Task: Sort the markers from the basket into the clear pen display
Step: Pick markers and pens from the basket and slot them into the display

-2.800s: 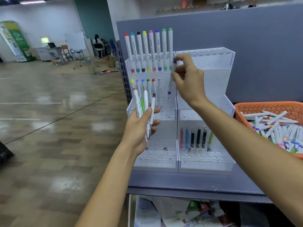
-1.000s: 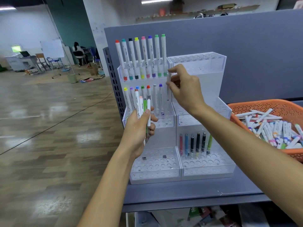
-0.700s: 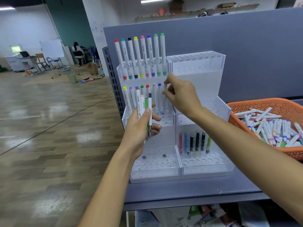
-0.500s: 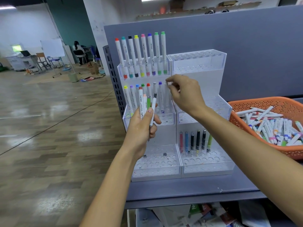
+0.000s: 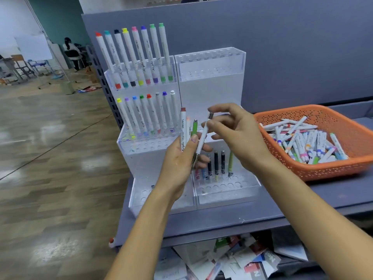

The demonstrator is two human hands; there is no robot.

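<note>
Unobstructed holes in upper-right display tier [image 5: 210, 57]

I see the clear pen display [image 5: 210, 63] standing in stepped tiers, two columns wide. Its top-left tier holds eight white markers [image 5: 139, 55] upright with coloured caps, and the tier below holds a second row [image 5: 149, 116] of eight. A few short pens [image 5: 216, 164] stand in its lower-right tier. In front of the display my left hand [image 5: 179, 160] grips a small bundle [image 5: 183, 128] upright. A grey-capped marker [image 5: 204, 132] tilts right from it, apparently pinched by my right hand [image 5: 236, 134]. Right of the display sits the orange basket [image 5: 302, 110], with loose markers [image 5: 302, 142] heaped inside.
</note>
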